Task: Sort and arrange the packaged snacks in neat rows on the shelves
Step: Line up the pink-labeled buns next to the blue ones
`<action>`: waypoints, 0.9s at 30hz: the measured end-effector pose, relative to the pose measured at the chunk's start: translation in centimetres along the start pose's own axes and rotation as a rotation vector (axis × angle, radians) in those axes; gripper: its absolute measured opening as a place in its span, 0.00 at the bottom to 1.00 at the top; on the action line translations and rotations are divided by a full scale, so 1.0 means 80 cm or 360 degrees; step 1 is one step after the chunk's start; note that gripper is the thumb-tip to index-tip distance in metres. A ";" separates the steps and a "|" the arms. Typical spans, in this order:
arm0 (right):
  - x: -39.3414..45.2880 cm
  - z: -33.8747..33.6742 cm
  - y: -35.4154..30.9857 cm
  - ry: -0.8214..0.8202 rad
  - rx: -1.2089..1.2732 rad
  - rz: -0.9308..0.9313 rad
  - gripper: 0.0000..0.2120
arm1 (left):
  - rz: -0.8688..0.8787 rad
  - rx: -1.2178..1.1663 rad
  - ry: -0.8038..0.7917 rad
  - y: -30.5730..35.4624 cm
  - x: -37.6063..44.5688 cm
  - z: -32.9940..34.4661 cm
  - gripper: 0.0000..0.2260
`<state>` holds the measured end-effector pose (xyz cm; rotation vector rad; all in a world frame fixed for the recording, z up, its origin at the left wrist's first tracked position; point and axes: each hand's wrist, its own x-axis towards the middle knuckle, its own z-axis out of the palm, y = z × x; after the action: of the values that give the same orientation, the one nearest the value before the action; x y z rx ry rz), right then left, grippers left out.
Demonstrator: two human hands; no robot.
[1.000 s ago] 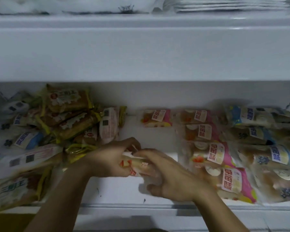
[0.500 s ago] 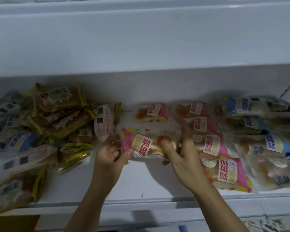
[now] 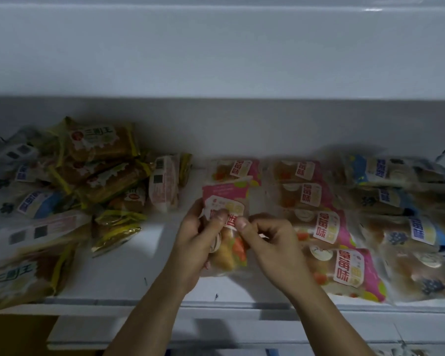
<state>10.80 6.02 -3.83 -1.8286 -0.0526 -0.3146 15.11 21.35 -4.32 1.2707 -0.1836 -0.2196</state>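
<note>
Both my hands hold one pink strawberry snack pack (image 3: 226, 199) above the middle of the white shelf (image 3: 129, 273), its long side pointing away from me. My left hand (image 3: 197, 242) grips its left edge with the thumb on the label. My right hand (image 3: 270, 242) pinches its right side. Just behind it lies another pink pack (image 3: 235, 169). To the right runs a row of pink packs (image 3: 326, 227), and beyond it a row of blue packs (image 3: 406, 227). An unsorted heap of brown and yellow packs (image 3: 100, 160) mixed with blue ones fills the left end.
The underside of the upper shelf (image 3: 216, 52) hangs close above. A white pack (image 3: 163, 187) stands on edge beside the heap. A bare strip of shelf runs between the heap and the pink row. The shelf's front lip (image 3: 139, 304) lies just below my wrists.
The pink pack was crosswise between my hands; it has been turned lengthwise, pointing to the back of the shelf. My hands have come closer together on it.
</note>
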 end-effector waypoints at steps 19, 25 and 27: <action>0.017 -0.032 0.014 0.0400 -0.0169 0.0264 0.08 | -0.0314 0.0267 0.0212 -0.001 -0.002 -0.066 0.18; 0.037 -0.032 0.007 0.0220 -0.0827 0.0105 0.08 | 0.0141 0.0932 0.0496 -0.016 0.029 -0.043 0.05; 0.054 -0.030 0.004 0.0085 -0.0957 0.0187 0.10 | 0.0260 0.1176 0.0499 -0.023 0.048 -0.038 0.04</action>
<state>14.59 3.06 -2.48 -2.4044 0.2075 -0.3168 19.45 22.59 -6.92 1.9906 -0.0972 0.2150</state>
